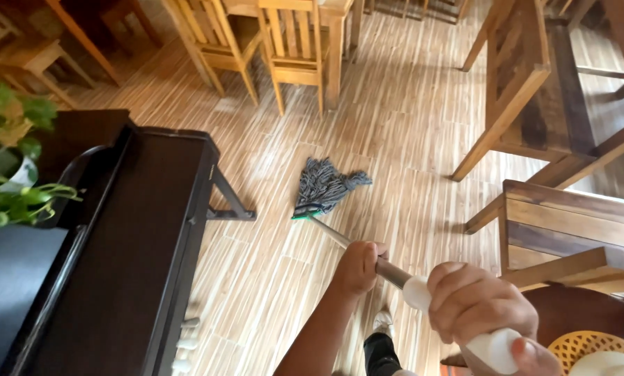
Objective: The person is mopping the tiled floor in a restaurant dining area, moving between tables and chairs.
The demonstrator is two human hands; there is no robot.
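A mop with a grey string head (324, 185) rests on the wooden floor in the middle of the head view. Its metal handle (340, 237) runs back toward me and ends in a white grip. My left hand (358, 267) is closed around the handle partway down. My right hand (480, 306) is closed on the white grip at the upper end, nearer to me. My shoe (381, 322) shows on the floor below the hands.
A dark upright piano (124, 237) fills the left, with a green potted plant (9, 157) on it. Wooden chairs (291, 49) and a table stand at the back. More wooden chairs (535, 97) crowd the right. A yellow woven basket (590, 345) sits bottom right.
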